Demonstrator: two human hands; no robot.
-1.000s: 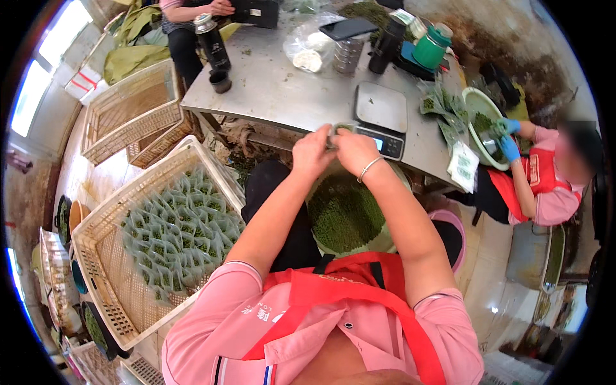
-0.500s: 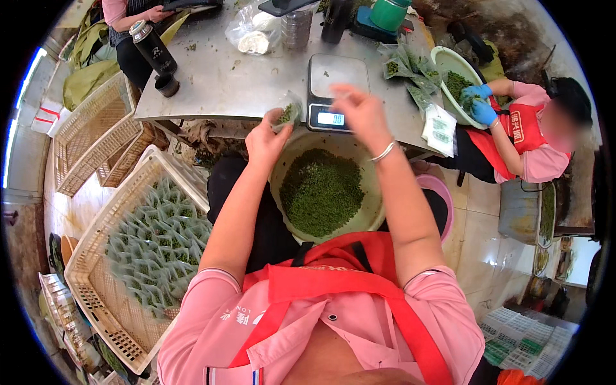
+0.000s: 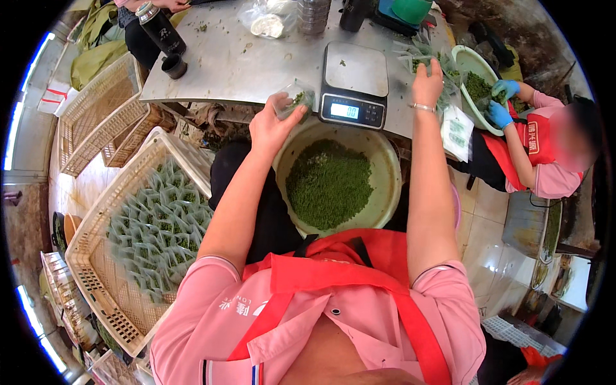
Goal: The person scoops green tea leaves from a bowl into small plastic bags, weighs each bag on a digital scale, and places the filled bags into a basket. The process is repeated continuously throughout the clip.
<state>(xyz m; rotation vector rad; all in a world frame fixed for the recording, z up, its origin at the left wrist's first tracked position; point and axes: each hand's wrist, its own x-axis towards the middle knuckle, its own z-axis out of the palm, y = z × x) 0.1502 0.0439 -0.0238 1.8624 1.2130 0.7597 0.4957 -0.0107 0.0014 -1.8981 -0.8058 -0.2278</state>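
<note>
Presently, the left hand point(image 3: 273, 131) pinches 1 clear bag point(image 3: 301, 99), upper centre of the frame; it should be light, soft, slippery, best held by its rim. Upper right, the right hand point(image 3: 428, 82) is at other bags point(image 3: 449, 78); its grip I cannot tell.

Markings on Objects and Clothing

Digits show on the pale-blue display point(image 3: 342, 111) of the digital scale point(image 3: 359, 74), and smaller characters mark the dark panel point(image 3: 375, 117) around it. A pale mark stands on the black flask point(image 3: 163, 35). White lettering lies on the left chest of the wearer's pink shirt point(image 3: 215, 321); light characters stand on the co-worker's red apron point(image 3: 542, 146).
</note>
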